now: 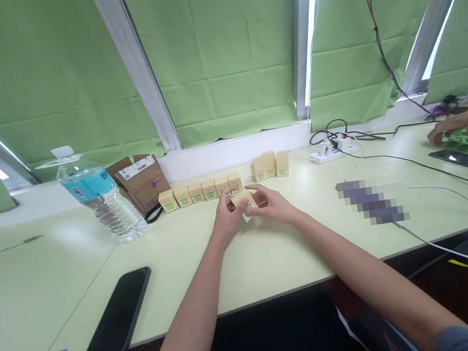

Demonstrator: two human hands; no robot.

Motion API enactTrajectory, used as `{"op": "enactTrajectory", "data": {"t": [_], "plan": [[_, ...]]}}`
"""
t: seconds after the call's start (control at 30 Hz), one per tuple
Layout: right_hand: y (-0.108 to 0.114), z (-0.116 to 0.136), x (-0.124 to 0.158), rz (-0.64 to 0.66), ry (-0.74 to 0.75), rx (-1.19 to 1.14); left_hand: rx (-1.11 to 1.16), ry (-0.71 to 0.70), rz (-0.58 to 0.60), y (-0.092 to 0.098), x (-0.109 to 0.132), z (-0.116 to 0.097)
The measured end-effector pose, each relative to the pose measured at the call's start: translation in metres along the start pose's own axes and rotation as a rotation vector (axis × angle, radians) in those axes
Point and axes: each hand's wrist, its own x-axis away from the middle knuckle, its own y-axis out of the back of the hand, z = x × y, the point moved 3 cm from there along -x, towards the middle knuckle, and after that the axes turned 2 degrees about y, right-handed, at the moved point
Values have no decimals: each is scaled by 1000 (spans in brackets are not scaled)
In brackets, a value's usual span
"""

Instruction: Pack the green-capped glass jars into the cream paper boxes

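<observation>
Between my two hands, just above the middle of the table, is a small tan cardboard box with a green label, held tilted. My left hand grips its left side, thumb across the front. From the right, my right hand pinches the same box with thumb and fingers. Just behind my hands stands a row of several like boxes, green labels facing me. Farther right, a second group of tan boxes stands near the wall.
Left of the row are a large water bottle and an opened brown carton. A black phone lies at the front left. At right are a power strip, cables, a blurred-out device and another person's hand over green pieces.
</observation>
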Motion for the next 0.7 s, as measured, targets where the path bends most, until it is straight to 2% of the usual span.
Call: {"op": "enactTrajectory", "data": {"t": [0.13,0.23,0.3,0.37,0.47,0.6,0.7], "plan": [[5,-4,-4,-83,-2,-85,67,-55,-99,6,-5,0],[11,-8,-8,-213,4,-143,91,-50,-211,14,-7,0],[15,-11,-10,-298,3,-168,80,-42,-238,17,-6,0],[20,-15,-13,-363,-11,-181,28,-55,-192,15,-3,0],[27,-19,-22,-412,-51,-160,-173,-95,-36,4,4,0],[36,-20,-47,-333,-87,-43,-433,-73,157,-11,15,2],[43,-19,-72,-264,-108,223,-506,-48,215,-14,17,5]]}}
